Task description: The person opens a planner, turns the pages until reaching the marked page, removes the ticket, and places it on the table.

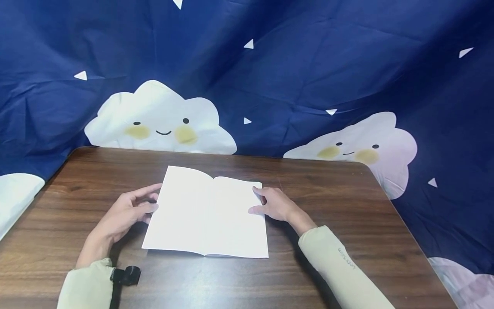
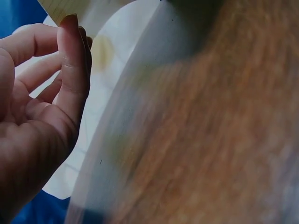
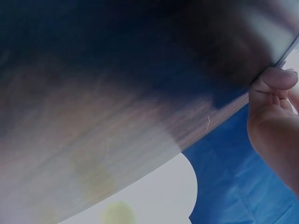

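An open notebook [image 1: 185,214] with white pages lies spread at the middle of the table in the head view, its spine running front to back. My left hand [image 1: 129,212] holds its left edge, thumb at the page margin and the other fingers bent behind. In the left wrist view the thumb and fingers of that left hand [image 2: 51,79] meet at a corner of the notebook [image 2: 70,8]. On the opposite side my right hand [image 1: 275,204] grips the right edge, thumb and index finger over the page. The right wrist view shows this right hand [image 3: 275,107] only partly.
The brown wooden table [image 1: 347,206] has rounded far corners. Behind it hangs a dark blue cloth [image 1: 270,77] printed with smiling clouds and white triangles. A black strap mount [image 1: 129,275] sits on the left sleeve's cuff.
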The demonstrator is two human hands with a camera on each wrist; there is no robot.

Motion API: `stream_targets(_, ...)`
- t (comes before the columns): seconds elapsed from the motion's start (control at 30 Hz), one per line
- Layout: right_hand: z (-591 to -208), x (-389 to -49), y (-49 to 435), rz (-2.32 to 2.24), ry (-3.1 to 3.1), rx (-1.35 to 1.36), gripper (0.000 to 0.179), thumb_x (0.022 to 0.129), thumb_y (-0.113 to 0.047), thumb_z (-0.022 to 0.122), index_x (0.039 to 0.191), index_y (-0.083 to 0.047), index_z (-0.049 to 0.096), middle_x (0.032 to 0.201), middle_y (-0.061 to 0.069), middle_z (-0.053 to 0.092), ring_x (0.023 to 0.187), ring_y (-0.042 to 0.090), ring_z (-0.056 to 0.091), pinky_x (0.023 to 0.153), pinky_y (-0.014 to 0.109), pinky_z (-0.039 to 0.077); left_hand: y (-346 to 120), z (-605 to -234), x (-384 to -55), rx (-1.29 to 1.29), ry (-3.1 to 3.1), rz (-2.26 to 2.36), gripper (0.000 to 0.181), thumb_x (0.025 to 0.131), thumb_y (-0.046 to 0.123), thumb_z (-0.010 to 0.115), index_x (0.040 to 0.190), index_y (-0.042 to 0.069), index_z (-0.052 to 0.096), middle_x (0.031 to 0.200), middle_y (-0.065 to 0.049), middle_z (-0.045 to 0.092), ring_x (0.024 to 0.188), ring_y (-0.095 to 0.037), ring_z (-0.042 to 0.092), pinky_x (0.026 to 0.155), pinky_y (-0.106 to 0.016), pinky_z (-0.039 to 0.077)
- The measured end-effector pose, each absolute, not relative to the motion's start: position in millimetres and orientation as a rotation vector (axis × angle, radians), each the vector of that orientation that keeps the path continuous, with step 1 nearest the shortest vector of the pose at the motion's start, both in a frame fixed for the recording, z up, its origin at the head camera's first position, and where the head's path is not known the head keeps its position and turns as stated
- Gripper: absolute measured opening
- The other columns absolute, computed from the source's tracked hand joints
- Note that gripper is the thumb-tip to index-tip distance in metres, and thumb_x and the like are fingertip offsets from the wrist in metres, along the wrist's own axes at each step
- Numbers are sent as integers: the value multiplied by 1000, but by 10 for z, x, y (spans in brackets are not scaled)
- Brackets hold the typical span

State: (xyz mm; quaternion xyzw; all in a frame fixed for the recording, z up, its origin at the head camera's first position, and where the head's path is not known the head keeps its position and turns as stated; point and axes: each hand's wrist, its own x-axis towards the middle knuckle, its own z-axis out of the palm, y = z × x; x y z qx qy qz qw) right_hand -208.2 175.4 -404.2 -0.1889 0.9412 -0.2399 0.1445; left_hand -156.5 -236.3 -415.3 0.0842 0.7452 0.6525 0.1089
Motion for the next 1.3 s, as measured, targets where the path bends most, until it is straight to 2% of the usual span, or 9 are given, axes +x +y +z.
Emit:
stream_targets(0.2, -4046, -2047, 1749, -718, 2730, -537, 76, 90, -36, 79, 150, -2, 47, 79, 0, 49, 67, 12, 40, 58, 28, 35, -2339, -4148, -1567, 257, 2184, 1930, 59, 96, -2, 62, 151, -5, 41, 115, -16, 56, 85, -16, 66, 69, -39, 62)
stream_targets(0.43, -4054, -2004, 1748, -776, 2749, -534, 61, 92, -29, 77, 144, -4, 56, 74, -4, 49, 65, 9, 41, 57, 25, 36, -2319, -4133, -1582, 260, 2203, 1922, 58, 96, -1, 63, 151, -3, 43, 116, -20, 55, 85, -18, 65, 70, -40, 62)
stream_targets(0.6, -4056, -2029, 1737, -843, 2774, -514, 53, 90, -23, 79, 137, -4, 63, 74, -7, 52, 67, 8, 45, 67, 27, 42, -2330, -4139, -1569, 251, 2194, 1939, 58, 96, -3, 62, 150, -4, 42, 115, -17, 56, 84, -15, 65, 70, -38, 62)
stream_targets(0.7, -4042, -2057, 1734, -836, 2765, -481, 60, 89, -24, 80, 141, -2, 59, 75, -6, 53, 69, 9, 47, 73, 30, 44, -2336, -4148, -1565, 254, 2189, 1945, 58, 96, -3, 62, 151, -4, 42, 115, -15, 57, 84, -15, 65, 69, -39, 62)
stream_targets(0.77, -4031, -2086, 1736, -821, 2746, -461, 67, 89, -25, 81, 146, -1, 53, 75, -4, 53, 68, 10, 46, 72, 31, 44, -2341, -4151, -1563, 257, 2190, 1944, 59, 96, -3, 62, 151, -4, 42, 114, -15, 57, 84, -15, 65, 70, -39, 62)
stream_targets(1.0, -3988, -2204, 1762, -798, 2646, -460, 86, 87, -30, 82, 156, -3, 38, 75, 2, 54, 61, 13, 45, 60, 30, 41, -2360, -4150, -1557, 248, 2194, 1947, 58, 95, -3, 62, 150, -5, 43, 113, -14, 58, 83, -15, 65, 69, -38, 62)
stream_targets(1.3, -3953, -2322, 1773, -795, 2553, -429, 95, 83, -31, 85, 160, -12, 31, 77, 5, 55, 53, 14, 48, 48, 26, 42, -2356, -4152, -1570, 251, 2203, 1935, 60, 94, -3, 63, 150, -3, 43, 114, -18, 55, 84, -16, 65, 69, -39, 62)
